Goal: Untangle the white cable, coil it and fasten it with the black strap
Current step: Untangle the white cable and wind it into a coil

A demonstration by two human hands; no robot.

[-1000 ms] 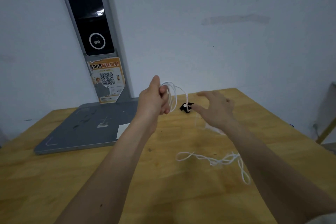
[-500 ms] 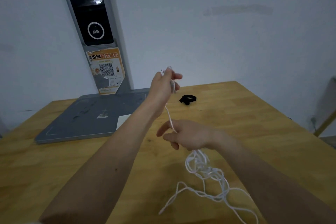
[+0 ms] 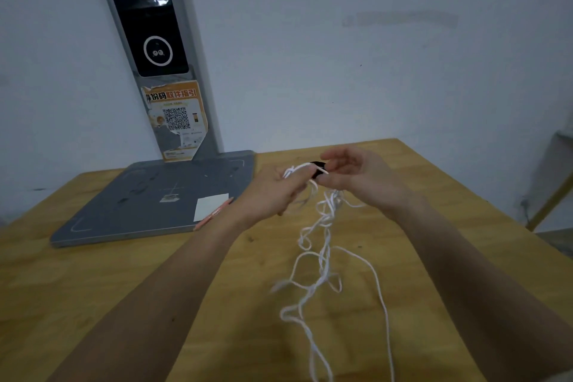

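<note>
two bare hands are in view, a left hand (image 3: 273, 192) and a right hand (image 3: 356, 178). one thin white cable (image 3: 322, 260), seemingly a single length, though the tangle of loops is blurred. one small black strap (image 3: 317, 168), mostly hidden between the hands. one yellow wooden table (image 3: 93, 288). one flat grey metal base plate (image 3: 148, 198) with one upright grey post (image 3: 155, 40), bearing one orange paper sticker (image 3: 176, 118) and one white paper square (image 3: 210, 211).

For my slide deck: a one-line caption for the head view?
Both hands, left and right, hold the tangled white cable above the wooden table.
</note>
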